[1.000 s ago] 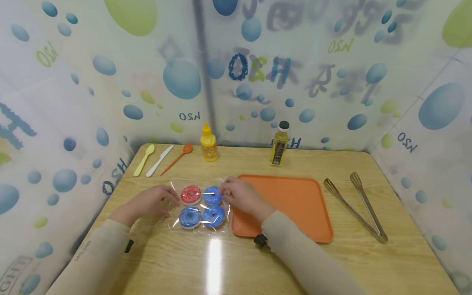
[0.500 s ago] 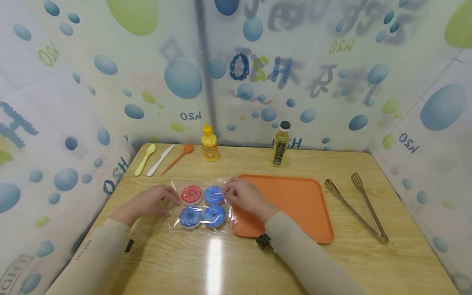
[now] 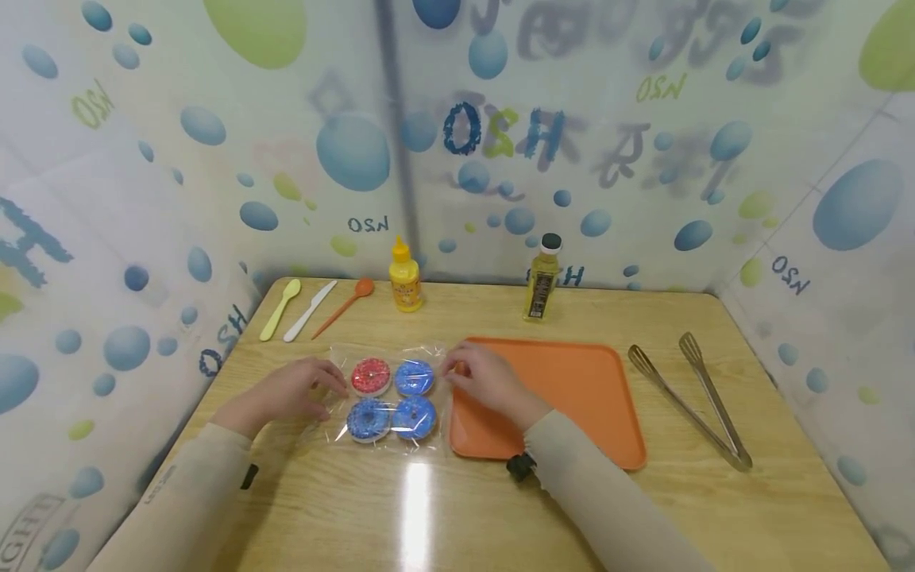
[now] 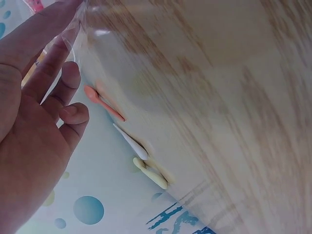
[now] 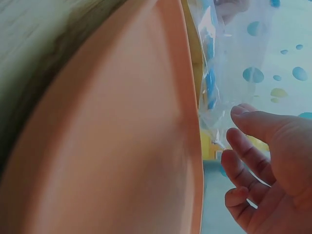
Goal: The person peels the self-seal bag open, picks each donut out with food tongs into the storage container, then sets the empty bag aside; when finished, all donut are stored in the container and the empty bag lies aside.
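Note:
A clear plastic bag [image 3: 336, 435] lies on the table with one red doughnut [image 3: 371, 376] and several blue doughnuts [image 3: 415, 418] in it. At the bag's left edge, my left hand [image 3: 295, 389] pinches the film between thumb and index finger. The left wrist view shows the film stretching from those fingertips [image 4: 73, 34]. My right hand [image 3: 489, 380] is by the bag's upper right corner, over the left edge of an orange tray [image 3: 572, 397]. Its thumb and fingers [image 5: 246, 146] stand apart in the right wrist view, close to the film.
A yellow spoon [image 3: 279, 311], a white knife [image 3: 310, 311] and an orange spoon [image 3: 344, 307] lie at the back left. Behind the bag stands a yellow squeeze bottle [image 3: 406, 282]. A green-capped bottle [image 3: 542, 280] stands behind the tray, and metal tongs [image 3: 704, 413] lie to its right.
My right hand has moved slightly right, away from the blue doughnut at the bag's upper right, and its fingers have come off the film. The left hand stays put.

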Motion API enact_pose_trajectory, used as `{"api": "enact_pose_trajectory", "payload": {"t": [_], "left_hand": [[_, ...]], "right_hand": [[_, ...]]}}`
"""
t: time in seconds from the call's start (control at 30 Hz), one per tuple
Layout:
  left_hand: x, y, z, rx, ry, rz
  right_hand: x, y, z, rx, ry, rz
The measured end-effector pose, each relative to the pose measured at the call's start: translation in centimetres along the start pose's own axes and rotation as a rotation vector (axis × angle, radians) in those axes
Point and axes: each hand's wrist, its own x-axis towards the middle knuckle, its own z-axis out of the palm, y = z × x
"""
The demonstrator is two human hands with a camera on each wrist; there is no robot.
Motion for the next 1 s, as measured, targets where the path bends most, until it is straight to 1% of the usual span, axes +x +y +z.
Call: {"api": "enact_pose_trajectory", "payload": {"t": [0.1, 0.23, 0.33, 0.5, 0.6, 0.73, 0.9, 1.0], "left_hand": [[0.0, -0.1, 0.0, -0.002, 0.006, 0.004], [0.0, -0.3, 0.0, 0.008, 0.017, 0.034], [0.1, -0.3, 0.0, 0.014, 0.017, 0.052], [0.1, 0.0, -0.1, 0.011, 0.01, 0.03], [0.1, 0.1, -0.2, 0.011, 0.008, 0.016], [0.2, 0.1, -0.2, 0.018, 0.009, 0.005], [0.2, 0.5, 0.0, 0.054, 0.028, 0.017], [0.3, 0.7, 0.1, 0.061, 0.035, 0.02]], "right_hand": [[-0.2, 0.2, -0.3, -0.006, 0.005, 0.006], [-0.6, 0.7, -0.6, -0.02, 0.011, 0.034], [-0.8, 1.2, -0.6, -0.039, 0.025, 0.037], [-1.3, 1.8, -1.0, -0.039, 0.047, 0.034], [-1.6, 2.1, -1.2, -0.042, 0.048, 0.057], [-1.9, 2.6, -1.5, -0.073, 0.027, 0.086], [-2.3, 2.6, -2.0, -0.088, 0.021, 0.093], [-2.6, 2.7, -2.2, -0.113, 0.025, 0.099]]}}
